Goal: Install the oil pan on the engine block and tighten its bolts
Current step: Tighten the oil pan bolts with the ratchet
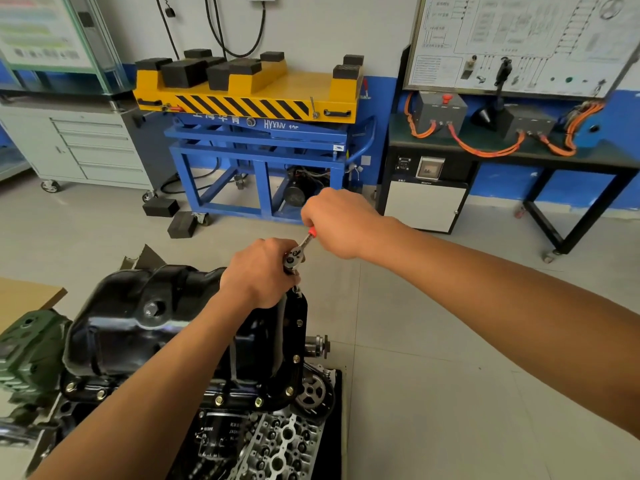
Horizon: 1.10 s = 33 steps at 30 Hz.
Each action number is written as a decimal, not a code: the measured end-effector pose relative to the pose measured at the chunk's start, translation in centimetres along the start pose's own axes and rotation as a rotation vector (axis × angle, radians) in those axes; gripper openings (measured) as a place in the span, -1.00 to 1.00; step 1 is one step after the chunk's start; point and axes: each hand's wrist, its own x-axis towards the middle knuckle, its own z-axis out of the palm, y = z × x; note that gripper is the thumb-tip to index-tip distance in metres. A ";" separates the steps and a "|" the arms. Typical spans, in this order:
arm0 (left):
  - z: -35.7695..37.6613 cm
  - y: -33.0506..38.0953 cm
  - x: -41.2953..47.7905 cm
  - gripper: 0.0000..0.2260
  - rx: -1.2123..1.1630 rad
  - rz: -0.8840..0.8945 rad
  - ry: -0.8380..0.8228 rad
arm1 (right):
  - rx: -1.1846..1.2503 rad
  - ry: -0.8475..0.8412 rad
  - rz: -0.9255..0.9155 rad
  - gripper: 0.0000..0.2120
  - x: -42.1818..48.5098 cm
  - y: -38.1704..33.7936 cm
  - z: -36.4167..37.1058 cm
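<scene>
At the far right corner of the glossy black pressed-steel oil pan, a chrome ratchet wrench with a red handle tip is standing on a flange bolt. The left hand is wrapping its fingers around the ratchet's head and the shaft below it. The right hand is clenching the handle, so only the red tip is showing below the fist. The pan is sitting, sump upward, on the dark metal engine block, its flange lying along the block's edge. Brass-coloured flange bolts are sitting in the holes along the near and right sides. A round toothed metal sprocket is showing just beside the pan's near right corner. Across the tiled floor, a yellow-topped blue steel lift table is carrying black rubber blocks, and a grey drawer cabinet on castors is standing to its left.
</scene>
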 end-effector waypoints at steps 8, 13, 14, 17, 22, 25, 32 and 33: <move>0.2 -0.1 0.1 -0.77 0.029 0.007 0.018 | 0.101 0.020 -0.100 -0.85 0.8 0.2 1.5; 0.6 -0.1 0.0 -0.88 0.074 0.034 0.078 | 0.009 0.009 -0.089 -0.68 -0.7 1.4 0.7; 0.6 -0.1 0.0 -0.88 0.078 0.036 0.078 | 0.007 0.006 -0.095 -0.61 -1.1 1.5 0.5; 0.7 -0.2 -0.1 -0.87 0.073 0.047 0.081 | 0.072 -0.058 -0.109 -0.48 -2.3 0.3 0.5; 0.5 0.0 -0.3 -0.84 0.097 0.044 0.036 | 0.263 -0.211 -0.079 -0.59 -2.6 -2.7 1.6; 0.5 -0.1 -0.2 -0.86 0.098 0.036 0.043 | 0.332 -0.240 -0.039 -0.57 -2.2 -2.8 1.6; 0.4 -0.3 0.2 -0.90 0.086 0.019 0.016 | 0.200 -0.178 -0.002 -0.75 -2.3 -1.5 1.0; 0.4 -0.2 0.3 -0.90 0.090 0.018 0.017 | 0.139 -0.142 -0.020 -0.82 -2.2 -1.5 0.8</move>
